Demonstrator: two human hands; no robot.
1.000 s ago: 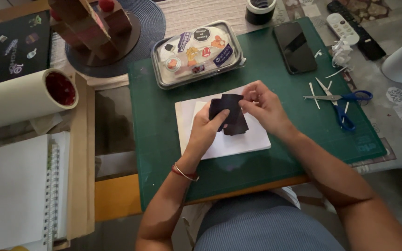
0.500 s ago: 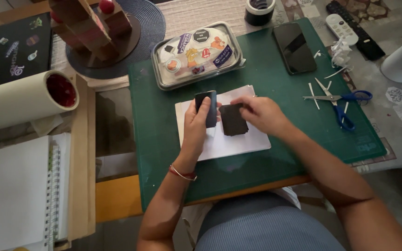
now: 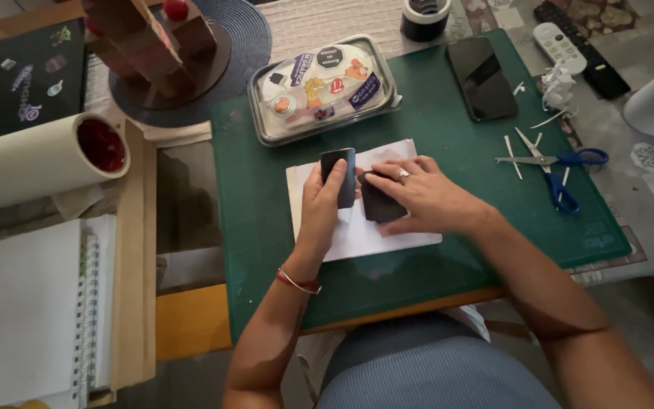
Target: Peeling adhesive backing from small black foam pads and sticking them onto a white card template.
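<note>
My left hand (image 3: 321,208) holds a small dark rectangular piece (image 3: 340,174) upright above a white sheet (image 3: 365,227) on the green cutting mat (image 3: 266,250). My right hand (image 3: 425,198) presses its fingers flat on a second dark piece (image 3: 378,203) lying on the sheet. The two dark pieces are close together, nearly touching at their edges.
A clear plastic box covered with stickers (image 3: 319,87) sits behind the sheet. A black phone (image 3: 482,76), blue-handled scissors (image 3: 562,163), paper slivers, a tape roll (image 3: 424,17) and a white remote (image 3: 559,45) lie right. A large paper roll (image 3: 39,159) and spiral notebook (image 3: 35,310) lie left.
One folded dark item held by both hands has come apart into two pieces; my left hand lifted one upright, my right hand laid the other flat on the sheet.
</note>
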